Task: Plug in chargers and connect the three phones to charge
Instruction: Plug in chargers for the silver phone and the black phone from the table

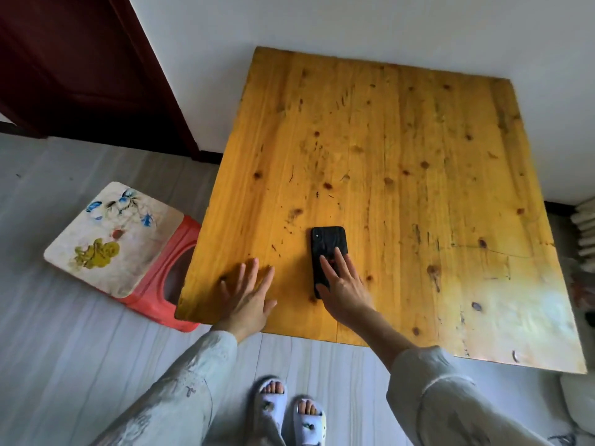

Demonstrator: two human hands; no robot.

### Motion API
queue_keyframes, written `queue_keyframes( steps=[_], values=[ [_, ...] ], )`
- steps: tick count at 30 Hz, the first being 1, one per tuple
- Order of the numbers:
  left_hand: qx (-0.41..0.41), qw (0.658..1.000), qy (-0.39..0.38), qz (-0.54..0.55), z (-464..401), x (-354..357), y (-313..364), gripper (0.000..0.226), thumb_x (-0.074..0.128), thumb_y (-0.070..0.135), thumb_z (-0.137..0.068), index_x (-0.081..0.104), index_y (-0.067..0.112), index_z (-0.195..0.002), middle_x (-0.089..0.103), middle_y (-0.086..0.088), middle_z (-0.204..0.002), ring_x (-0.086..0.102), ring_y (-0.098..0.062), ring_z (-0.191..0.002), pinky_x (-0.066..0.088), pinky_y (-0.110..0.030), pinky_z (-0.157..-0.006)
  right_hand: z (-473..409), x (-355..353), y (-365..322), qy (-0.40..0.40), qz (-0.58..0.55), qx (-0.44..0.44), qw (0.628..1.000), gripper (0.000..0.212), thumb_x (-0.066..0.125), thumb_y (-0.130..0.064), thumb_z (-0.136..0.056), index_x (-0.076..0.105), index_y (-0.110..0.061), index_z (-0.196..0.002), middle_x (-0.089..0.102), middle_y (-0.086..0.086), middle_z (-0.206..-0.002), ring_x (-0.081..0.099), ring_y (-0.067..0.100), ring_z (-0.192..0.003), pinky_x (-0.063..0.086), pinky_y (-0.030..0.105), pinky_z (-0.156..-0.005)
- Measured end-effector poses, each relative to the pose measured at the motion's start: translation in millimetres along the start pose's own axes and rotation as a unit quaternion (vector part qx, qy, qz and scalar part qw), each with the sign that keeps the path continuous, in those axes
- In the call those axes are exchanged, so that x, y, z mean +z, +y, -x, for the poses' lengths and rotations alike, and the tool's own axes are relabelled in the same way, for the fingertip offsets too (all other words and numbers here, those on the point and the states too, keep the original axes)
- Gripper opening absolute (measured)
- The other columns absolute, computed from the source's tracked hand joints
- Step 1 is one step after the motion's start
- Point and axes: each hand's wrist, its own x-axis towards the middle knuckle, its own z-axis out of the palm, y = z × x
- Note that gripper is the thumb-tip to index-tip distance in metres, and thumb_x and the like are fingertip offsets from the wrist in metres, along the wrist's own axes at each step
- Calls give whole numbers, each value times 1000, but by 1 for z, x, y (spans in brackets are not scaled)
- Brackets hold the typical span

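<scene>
One black phone (328, 243) lies flat on the yellow wooden table (402, 162), near the front edge, its long side pointing away from me. My right hand (343, 284) rests on the phone's near half with fingers spread flat, covering that end. My left hand (248, 291) lies palm down on the bare tabletop to the left of the phone, fingers apart and holding nothing. No charger, cable or other phone is in view.
A red plastic stool (112, 243) with a flowered top stands at the table's left front corner. A dark red door (80, 66) is at the back left. White ribbed objects (584, 226) sit past the table's right edge. My feet in slippers stand below the front edge.
</scene>
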Motion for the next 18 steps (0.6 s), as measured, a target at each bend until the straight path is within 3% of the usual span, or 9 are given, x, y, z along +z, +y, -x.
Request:
queue_keyframes(
  steps=[7,10,12,15,18],
  values=[
    [2,999,20,-49,-2,10,-6,70,38,46,-91,-8,37,-143,-21,-1,-155,-18,-27,-142,-1,-61,-111,11,26,5,7,9,3,1000,65,37,-39,-95,4,-21,-147,-11,5,-157,-15,25,-143,9,40,-119],
    [-3,998,22,-52,-2,8,-4,70,38,46,-91,-8,37,-143,-20,-1,-155,-17,-27,-143,-1,-60,-111,26,34,-2,12,12,-5,1000,62,40,-38,-94,13,-19,-147,-3,7,-157,-10,26,-144,11,40,-117],
    [-3,999,21,-41,-2,8,-4,70,40,45,-91,-7,37,-143,-19,-1,-155,-17,-27,-143,-1,-60,-111,36,37,-6,33,-3,-6,999,56,45,-36,-92,29,-17,-143,13,7,-156,3,27,-145,18,41,-115],
    [3,999,24,-33,-2,8,-4,71,41,44,-91,-6,37,-143,-19,-1,-155,-17,-27,-143,-2,-61,-111,32,31,-13,85,-42,59,994,48,53,-37,-88,47,-13,-130,36,8,-145,30,27,-134,36,39,-103],
    [5,999,26,-24,-3,8,-5,71,41,44,-91,-6,37,-143,-19,-1,-155,-17,-27,-143,-2,-61,-111,10,22,-22,92,-91,181,975,69,64,-43,-79,37,-10,-134,37,10,-135,36,29,-121,39,38,-96]
  ],
)
